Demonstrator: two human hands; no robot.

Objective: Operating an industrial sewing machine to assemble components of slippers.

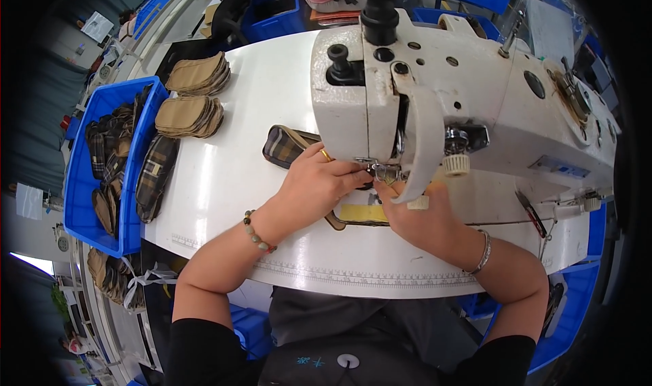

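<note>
A white sewing machine [421, 80] stands over the table, its presser foot [387, 172] between my two hands. My left hand [316, 182] is closed, fingertips pinched together at the left of the foot on a dark plaid pouch [285, 146] with tan trim. The pouch sticks out behind and left of that hand; the rest is covered by my fingers and the machine head. At the right of the foot, my right hand [424, 213] is curled with its fingertips close to the needle; what they grip is hidden. A yellow strip [363, 213] lies on the machine bed between my wrists.
Two stacks of tan fabric pieces [193, 73] lie at the far left, with another plaid pouch [157, 177] beside the blue bin [129, 233] of plaid pouches. Red-and-black thread snips [532, 213] rest at the right. A printed ruler [339, 277] runs along the table's front edge.
</note>
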